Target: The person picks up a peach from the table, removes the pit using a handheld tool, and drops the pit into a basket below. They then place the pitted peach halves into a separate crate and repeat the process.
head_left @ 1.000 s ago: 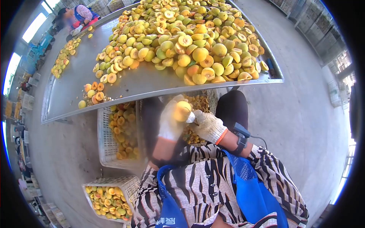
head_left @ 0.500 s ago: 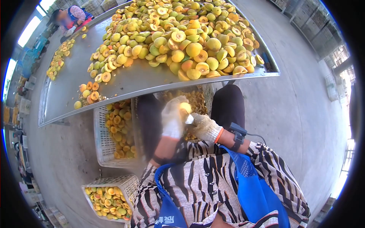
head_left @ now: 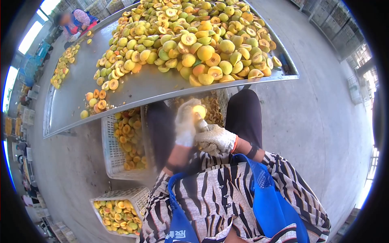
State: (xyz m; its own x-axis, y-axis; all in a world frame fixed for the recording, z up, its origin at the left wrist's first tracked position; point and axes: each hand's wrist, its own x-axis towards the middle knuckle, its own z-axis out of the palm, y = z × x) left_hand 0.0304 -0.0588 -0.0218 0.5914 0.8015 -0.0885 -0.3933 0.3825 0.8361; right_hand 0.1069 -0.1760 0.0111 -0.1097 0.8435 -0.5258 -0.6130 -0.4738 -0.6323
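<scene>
Midway: left hand (head_left: 185, 123) gripping peach (head_left: 199, 111), right hand (head_left: 214, 139) clenched on tool; heap (head_left: 194, 36) on worktop (head_left: 133, 91) beyond, crates (head_left: 108, 139) part-filled.

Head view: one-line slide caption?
Gloved left hand holds a peach, right hand works it, below a table heaped with peaches.

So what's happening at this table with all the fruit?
A person in white work gloves sits at a metal table heaped with yellow-green peaches, many already halved. The left hand holds one peach up in front of the body, while the right hand works at it with a small tool that is mostly hidden. White crates with more fruit halves stand below the table edge. At the far end, another person is also at the table.
</scene>
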